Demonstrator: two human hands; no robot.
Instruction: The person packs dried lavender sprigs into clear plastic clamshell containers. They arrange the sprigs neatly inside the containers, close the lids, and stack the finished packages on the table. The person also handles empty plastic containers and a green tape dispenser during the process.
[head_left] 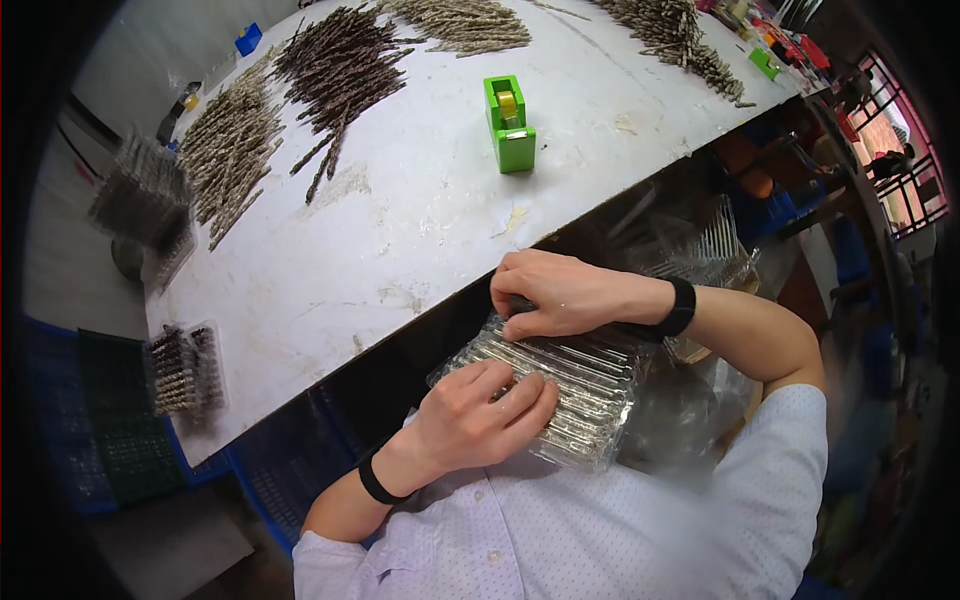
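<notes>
A clear plastic tray (pixel 588 405) with long parallel grooves lies tilted against my lap, below the table's near edge. Pale, rough pieces seem to lie in its nearer grooves, though glare blurs them. My left hand (pixel 482 415) is on the tray's left side, its fingers curled down onto the grooves and the fingertips partly hidden. Over the tray's far edge, my right hand (pixel 556 293) is closed, thumb bent toward the fingers. Whatever either hand pinches is too small or too covered to name.
On the white table (pixel 400 235) stands a green tape dispenser (pixel 512 125). Piles of dark twisted sticks (pixel 340 65) and pale twisted sticks (pixel 230 140) lie farther back. Stacked clear trays (pixel 145 195) stand at the left. Plastic bags (pixel 690 400) are at my right, near blue crates (pixel 850 250).
</notes>
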